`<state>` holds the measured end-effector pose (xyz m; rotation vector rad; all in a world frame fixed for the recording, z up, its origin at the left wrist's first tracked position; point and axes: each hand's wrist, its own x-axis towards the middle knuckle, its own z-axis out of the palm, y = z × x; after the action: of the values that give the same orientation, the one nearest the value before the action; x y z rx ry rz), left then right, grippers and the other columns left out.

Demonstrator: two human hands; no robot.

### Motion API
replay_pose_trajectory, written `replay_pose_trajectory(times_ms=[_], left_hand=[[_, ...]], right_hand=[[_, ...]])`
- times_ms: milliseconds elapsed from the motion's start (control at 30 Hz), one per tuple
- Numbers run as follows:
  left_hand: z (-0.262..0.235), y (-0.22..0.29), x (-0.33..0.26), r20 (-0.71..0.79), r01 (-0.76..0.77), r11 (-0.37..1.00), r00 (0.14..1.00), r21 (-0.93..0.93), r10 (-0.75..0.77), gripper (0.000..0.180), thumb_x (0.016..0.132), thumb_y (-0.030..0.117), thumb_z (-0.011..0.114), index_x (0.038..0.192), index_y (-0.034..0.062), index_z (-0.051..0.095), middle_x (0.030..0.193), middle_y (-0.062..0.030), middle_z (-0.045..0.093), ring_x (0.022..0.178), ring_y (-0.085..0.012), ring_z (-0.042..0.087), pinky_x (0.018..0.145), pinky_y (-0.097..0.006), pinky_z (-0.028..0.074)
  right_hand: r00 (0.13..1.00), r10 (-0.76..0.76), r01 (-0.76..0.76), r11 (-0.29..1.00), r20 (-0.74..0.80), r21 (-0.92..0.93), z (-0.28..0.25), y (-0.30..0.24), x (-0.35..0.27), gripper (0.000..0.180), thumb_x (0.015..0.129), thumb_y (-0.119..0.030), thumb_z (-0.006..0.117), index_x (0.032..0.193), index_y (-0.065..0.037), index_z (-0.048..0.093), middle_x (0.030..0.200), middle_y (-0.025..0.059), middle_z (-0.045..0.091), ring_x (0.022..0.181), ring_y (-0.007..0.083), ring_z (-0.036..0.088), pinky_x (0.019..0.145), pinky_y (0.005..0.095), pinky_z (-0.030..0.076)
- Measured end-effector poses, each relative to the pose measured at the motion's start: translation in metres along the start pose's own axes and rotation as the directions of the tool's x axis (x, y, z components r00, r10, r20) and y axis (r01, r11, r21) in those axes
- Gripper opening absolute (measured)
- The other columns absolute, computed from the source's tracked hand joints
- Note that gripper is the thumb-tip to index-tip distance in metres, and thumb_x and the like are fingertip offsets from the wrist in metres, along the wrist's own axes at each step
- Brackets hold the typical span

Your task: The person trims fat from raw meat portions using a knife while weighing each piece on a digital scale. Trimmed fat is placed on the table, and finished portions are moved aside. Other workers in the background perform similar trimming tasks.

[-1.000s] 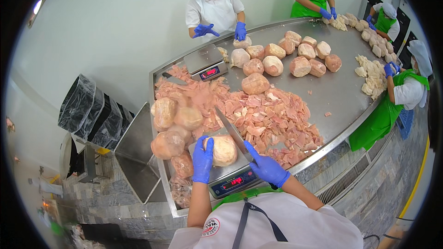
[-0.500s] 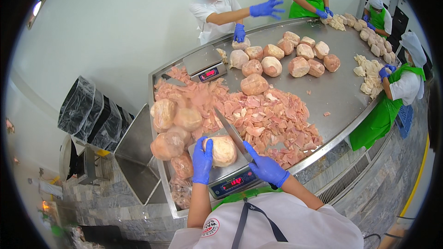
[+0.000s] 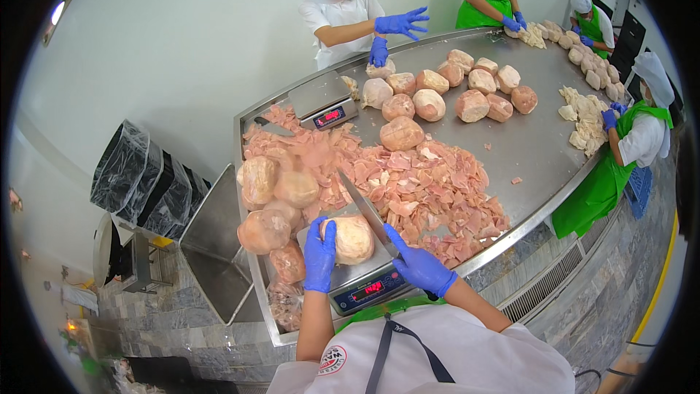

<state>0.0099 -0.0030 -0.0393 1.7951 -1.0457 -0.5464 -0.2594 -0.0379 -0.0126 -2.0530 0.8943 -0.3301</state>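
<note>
On the near scale (image 3: 368, 288) rests a pale, round piece of meat (image 3: 353, 239) that looks like ham. My left hand (image 3: 319, 257), in a blue glove, grips its left side with the thumb near the top. In my gloved right hand (image 3: 423, 266) is a long knife (image 3: 363, 203), its blade slanting up and to the left, just past the ham's right side. The scale's red digits are lit. Left of my left hand several more round hams (image 3: 264, 232) are piled, some looking wrapped in clear film.
Pink meat trimmings (image 3: 430, 186) heap across the steel table (image 3: 525, 142). A second scale (image 3: 328, 113) and another knife (image 3: 274, 127) lie farther off. Several hams (image 3: 430, 106) stand mid-table. Co-workers (image 3: 339, 22) line the far and right edges. A steel bin (image 3: 211, 255) stands at left.
The co-worker across the table has drawn a raised gloved hand a little left and down. My hands, the knife and the ham look unmoved.
</note>
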Motion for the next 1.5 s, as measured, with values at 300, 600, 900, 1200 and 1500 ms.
replay_pose_trajectory(times_ms=[300, 600, 900, 1200, 1500], left_hand=[[0.002, -0.007, 0.001, 0.002, -0.002, 0.999, 1.0, -0.045, 0.003, 0.047, 0.1, 0.037, 0.064, 0.127, -0.001, 0.06, 0.118, -0.0169, 0.067, 0.11, -0.0229, 0.063, 0.098, -0.035, 0.048], [-0.002, 0.005, -0.003, 0.018, -0.008, 0.999, 1.0, 0.047, 0.008, 0.043, 0.104, 0.037, 0.059, 0.125, 0.0002, 0.059, 0.112, -0.0161, 0.068, 0.105, -0.0206, 0.062, 0.095, -0.034, 0.048], [-0.016, 0.019, -0.022, 0.019, 0.048, 0.989, 0.999, 0.138, -0.051, 0.061, 0.098, 0.044, 0.065, 0.134, -0.0037, 0.056, 0.115, -0.0238, 0.07, 0.108, -0.0328, 0.068, 0.094, -0.04, 0.051], [-0.059, -0.015, -0.021, -0.038, 0.048, 0.987, 0.998, 0.151, -0.042, 0.05, 0.089, 0.03, 0.079, 0.124, -0.002, 0.064, 0.11, -0.0161, 0.071, 0.098, -0.0297, 0.067, 0.09, -0.04, 0.053], [0.007, 0.042, -0.014, 0.015, -0.322, 0.879, 0.941, 0.352, 0.339, 0.068, 0.076, 0.039, 0.085, 0.126, 0.0009, 0.059, 0.12, -0.0199, 0.061, 0.113, -0.0405, 0.055, 0.102, -0.049, 0.043]], right_hand=[[1.0, 0.005, -0.006, 1.0, 0.012, 0.016, -0.005, -0.005, -0.002, 0.087, 0.095, -0.014, 0.055, 0.164, -0.018, 0.003, 0.078, 0.0249, 0.068, 0.072, 0.0438, 0.067, 0.072, 0.055, 0.053], [1.0, 0.008, -0.008, 1.0, 0.002, 0.021, 0.0, 0.006, -0.001, 0.087, 0.095, -0.015, 0.056, 0.164, -0.02, 0.004, 0.08, 0.0263, 0.067, 0.074, 0.0449, 0.067, 0.072, 0.0548, 0.052], [0.994, 0.107, -0.106, 0.992, -0.011, 0.062, -0.012, 0.01, -0.006, 0.087, 0.095, -0.014, 0.058, 0.165, -0.023, 0.008, 0.073, 0.0219, 0.063, 0.069, 0.0381, 0.064, 0.074, 0.0478, 0.051], [0.997, 0.029, -0.03, 1.0, -0.073, -0.009, -0.015, 0.019, -0.003, 0.084, 0.096, -0.014, 0.058, 0.165, -0.025, 0.01, 0.079, 0.0216, 0.066, 0.072, 0.0408, 0.066, 0.073, 0.0522, 0.052], [0.995, -0.101, 0.093, 0.961, -0.016, -0.259, -0.039, -0.016, 0.001, 0.078, 0.096, -0.015, 0.057, 0.163, -0.026, 0.02, 0.081, 0.0202, 0.066, 0.069, 0.0375, 0.066, 0.062, 0.0482, 0.052]])
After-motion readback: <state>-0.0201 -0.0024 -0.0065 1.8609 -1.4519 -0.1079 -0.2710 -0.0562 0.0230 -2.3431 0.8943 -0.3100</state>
